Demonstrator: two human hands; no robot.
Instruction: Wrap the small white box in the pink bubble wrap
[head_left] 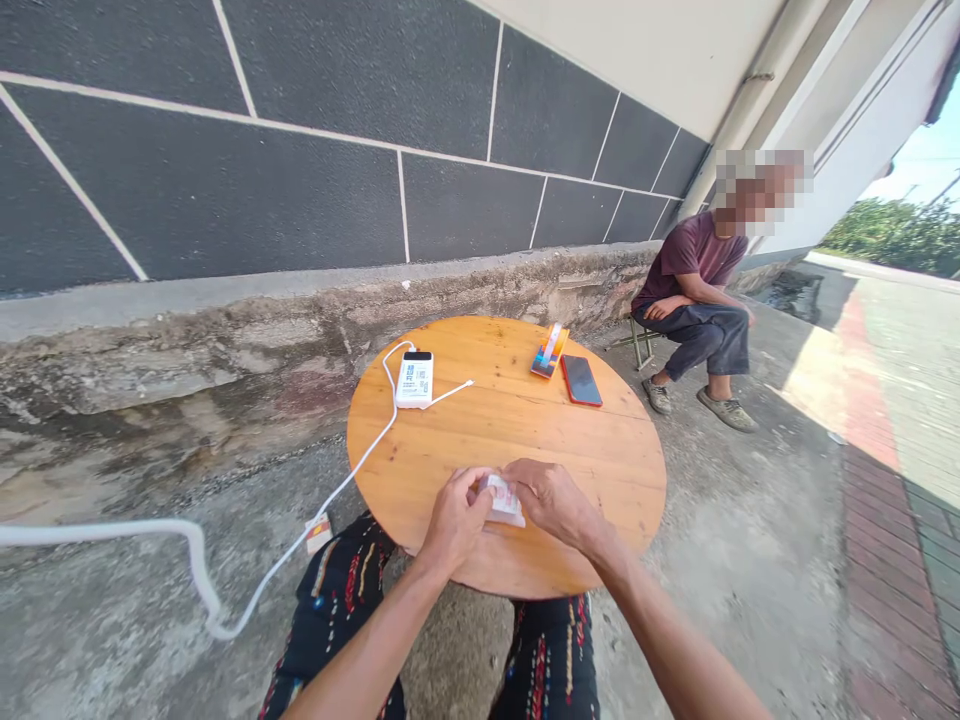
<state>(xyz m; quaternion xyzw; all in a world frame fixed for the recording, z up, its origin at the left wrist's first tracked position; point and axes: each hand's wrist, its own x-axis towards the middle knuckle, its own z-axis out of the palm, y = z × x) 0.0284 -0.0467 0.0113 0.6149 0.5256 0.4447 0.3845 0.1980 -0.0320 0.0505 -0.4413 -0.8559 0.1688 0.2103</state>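
— Where the two hands meet at the near edge of the table (600, 470), what is held?

— A small white packet (504, 500) with red marks is gripped between them. The left hand (454, 520) is closed on its left end, thumb on top; the right hand (551, 500) is curled over its right end, fingers bent down onto it. The packet is kept just above the wood, near the rim closest to the wearer — whether it touches the top cannot be told.

— And what is seen further out on the table?

— A white power bank (415, 379) is laid at the far left, with a white cable (352, 470) plugged in; the cable is run off the table's left edge and down across the concrete ground. A short loose end of cable is laid just right of the bank. At the far right, a red phone (581, 380) is laid flat, screen up, and a small orange box (549, 352) is set just beside it, a white strip propped on it.

— Beyond the table?

— A person (694, 300) in a maroon shirt is seated on a low stool by the dark tiled wall (300, 190), well apart from the table. Patterned dark trousers (337, 600) are seen beneath the wearer's arms.
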